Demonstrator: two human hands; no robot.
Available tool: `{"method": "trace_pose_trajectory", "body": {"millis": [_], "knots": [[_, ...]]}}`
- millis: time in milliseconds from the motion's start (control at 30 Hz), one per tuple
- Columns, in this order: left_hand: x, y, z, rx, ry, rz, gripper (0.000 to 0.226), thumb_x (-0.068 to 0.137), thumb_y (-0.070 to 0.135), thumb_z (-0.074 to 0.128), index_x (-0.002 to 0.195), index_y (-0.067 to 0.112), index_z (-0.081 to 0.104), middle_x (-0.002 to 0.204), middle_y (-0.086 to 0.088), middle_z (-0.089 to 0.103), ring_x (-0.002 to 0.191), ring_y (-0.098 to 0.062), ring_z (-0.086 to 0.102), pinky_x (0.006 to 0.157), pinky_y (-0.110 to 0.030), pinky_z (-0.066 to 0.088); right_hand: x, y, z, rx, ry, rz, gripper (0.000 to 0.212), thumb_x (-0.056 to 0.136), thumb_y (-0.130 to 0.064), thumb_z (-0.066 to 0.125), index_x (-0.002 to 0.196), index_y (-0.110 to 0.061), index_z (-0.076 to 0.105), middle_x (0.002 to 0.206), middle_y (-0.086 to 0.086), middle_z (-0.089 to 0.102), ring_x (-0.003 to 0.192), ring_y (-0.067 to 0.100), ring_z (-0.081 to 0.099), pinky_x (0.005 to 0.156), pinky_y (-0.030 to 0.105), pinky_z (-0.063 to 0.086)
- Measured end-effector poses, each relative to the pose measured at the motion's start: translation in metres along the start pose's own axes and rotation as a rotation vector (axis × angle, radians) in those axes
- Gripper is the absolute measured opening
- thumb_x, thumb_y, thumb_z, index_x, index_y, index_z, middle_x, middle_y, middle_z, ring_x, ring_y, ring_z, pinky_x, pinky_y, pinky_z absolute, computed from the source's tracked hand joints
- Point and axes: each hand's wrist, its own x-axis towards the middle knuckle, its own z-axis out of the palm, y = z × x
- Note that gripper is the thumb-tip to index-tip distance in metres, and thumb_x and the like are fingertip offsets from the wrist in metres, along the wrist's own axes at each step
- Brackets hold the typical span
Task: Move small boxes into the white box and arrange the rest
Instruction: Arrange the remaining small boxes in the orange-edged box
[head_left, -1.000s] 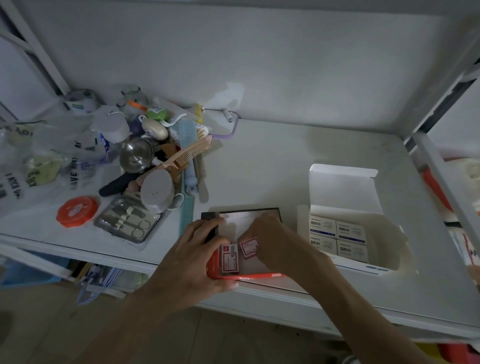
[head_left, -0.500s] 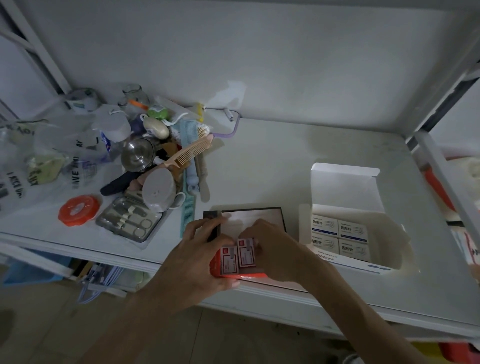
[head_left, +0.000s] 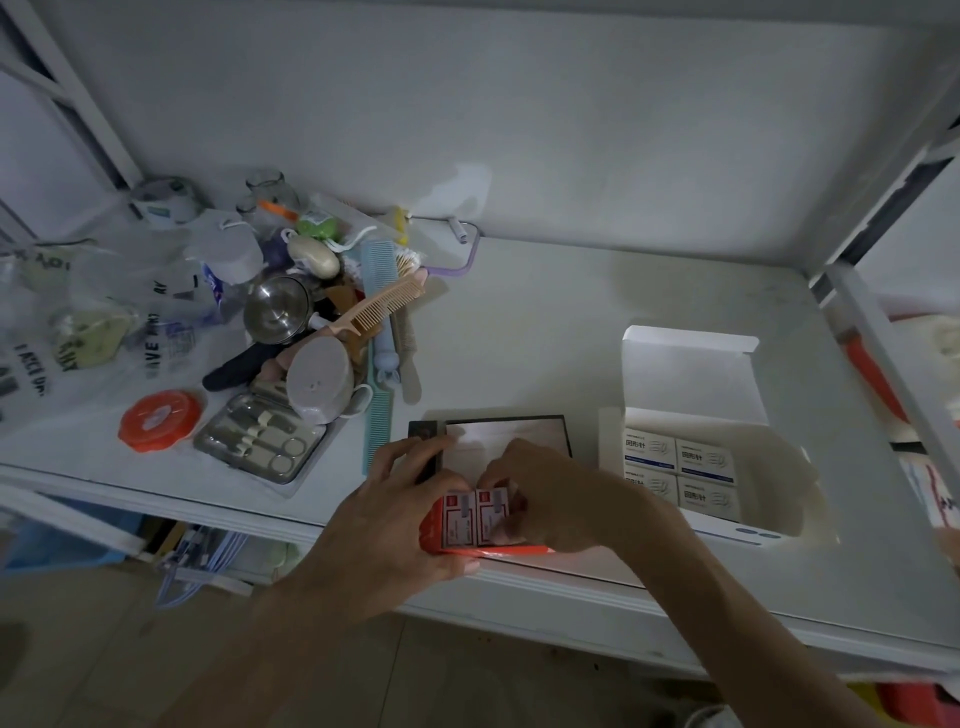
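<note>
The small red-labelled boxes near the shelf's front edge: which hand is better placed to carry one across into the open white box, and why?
The right hand. Its fingers already pinch a small red-labelled box, and the open white box lies on that hand's side. The left hand steadies the red tray, so crossing over would probably be awkward.

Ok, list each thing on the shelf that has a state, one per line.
white box: lid flap up, four small boxes inside
red tray: open, two red-labelled boxes side by side in it
left hand: gripping the red tray's left end
right hand: fingers on the right red-labelled box
manicure case: open, tools showing
orange round container: lid on
</note>
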Motion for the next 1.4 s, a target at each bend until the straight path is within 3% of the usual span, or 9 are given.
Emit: {"method": "trace_pose_trajectory", "body": {"millis": [167,367,533,667,833,967,1100,1267,1400], "knots": [[0.0,0.0,0.0,0.0,-0.007,-0.008,0.062,0.06,0.067,0.069,0.114,0.04,0.054,0.147,0.021,0.024,0.135,-0.005,0.013,0.09,-0.03,0.049,-0.001,-0.001,-0.001,-0.038,-0.069,-0.021,0.034,0.088,-0.005,0.05,0.118,-0.013,0.063,0.115,0.013,0.058,0.095,0.029,0.062,0.081,0.045,0.055],[0.002,-0.001,-0.003,0.0,-0.036,-0.003,0.064,0.059,0.068,0.069,0.115,0.04,0.053,0.148,0.02,0.023,0.136,-0.004,0.01,0.092,-0.031,0.05,-0.013,-0.005,-0.001,0.059,-0.002,0.008,0.037,0.09,-0.006,0.051,0.126,-0.015,0.056,0.118,0.006,0.056,0.106,0.023,0.057,0.087,0.033,0.051],[0.007,-0.007,-0.006,-0.136,-0.1,0.011,0.076,0.058,0.062,0.078,0.124,0.037,0.049,0.145,0.026,0.013,0.133,0.01,0.003,0.105,-0.028,0.035,-0.06,-0.001,-0.023,0.18,0.499,-0.037,0.036,0.093,-0.009,0.047,0.123,-0.024,0.059,0.117,-0.005,0.063,0.097,0.005,0.057,0.081,0.009,0.041],[0.008,-0.012,0.001,-0.279,0.04,-0.114,0.095,0.055,0.062,0.074,0.138,0.033,0.036,0.139,0.026,0.009,0.131,0.011,0.013,0.108,-0.022,0.022,-0.104,0.033,-0.04,0.225,0.832,0.136,0.025,0.089,-0.013,0.056,0.099,-0.033,0.069,0.089,-0.016,0.067,0.079,0.0,0.063,0.069,0.015,0.052],[0.008,-0.003,0.01,-0.313,0.119,-0.163,0.086,0.071,0.046,0.077,0.142,0.03,0.031,0.146,0.015,0.026,0.127,0.001,0.033,0.109,-0.025,0.031,-0.136,0.088,-0.033,0.35,1.184,0.597,0.036,0.084,-0.014,0.065,0.12,-0.012,0.06,0.113,0.017,0.065,0.1,0.03,0.062,0.085,0.036,0.046],[0.007,0.006,0.02,-0.328,0.117,-0.176,0.101,0.064,0.07,0.066,0.147,0.032,0.023,0.153,0.017,0.02,0.134,0.001,0.029,0.109,-0.025,0.03,-0.14,0.108,-0.007,0.659,1.055,0.86,0.062,0.081,-0.025,0.069,0.134,-0.003,0.044,0.125,0.024,0.058,0.114,0.037,0.055,0.095,0.048,0.041],[0.008,0.022,0.027,-0.354,0.158,-0.292,0.11,0.059,0.077,0.061,0.15,0.03,0.019,0.159,0.007,0.012,0.141,-0.009,0.023,0.11,-0.028,0.023,-0.134,0.11,0.018,0.901,0.947,0.75,0.045,0.083,-0.024,0.066,0.117,0.003,0.057,0.1,0.021,0.064,0.092,0.036,0.06,0.075,0.037,0.048],[0.014,0.034,0.036,-0.394,0.198,-0.345,0.106,0.063,0.065,0.065,0.15,0.029,0.017,0.16,0.002,0.01,0.144,-0.016,0.021,0.109,-0.031,0.024,-0.129,0.114,0.022,0.788,0.973,0.675,0.003,0.084,-0.012,0.062,0.082,-0.011,0.063,0.083,0.016,0.066,0.08,0.037,0.065,0.077,0.051,0.056],[0.024,0.034,0.039,-0.417,0.2,-0.359,0.108,0.062,0.07,0.061,0.15,0.03,0.013,0.16,0.004,0.009,0.142,-0.018,0.025,0.11,-0.035,0.028,-0.129,0.122,0.023,0.74,0.986,0.678,0.013,0.082,-0.005,0.059,0.093,-0.006,0.066,0.091,0.015,0.068,0.081,0.031,0.067,0.075,0.045,0.058]]}}
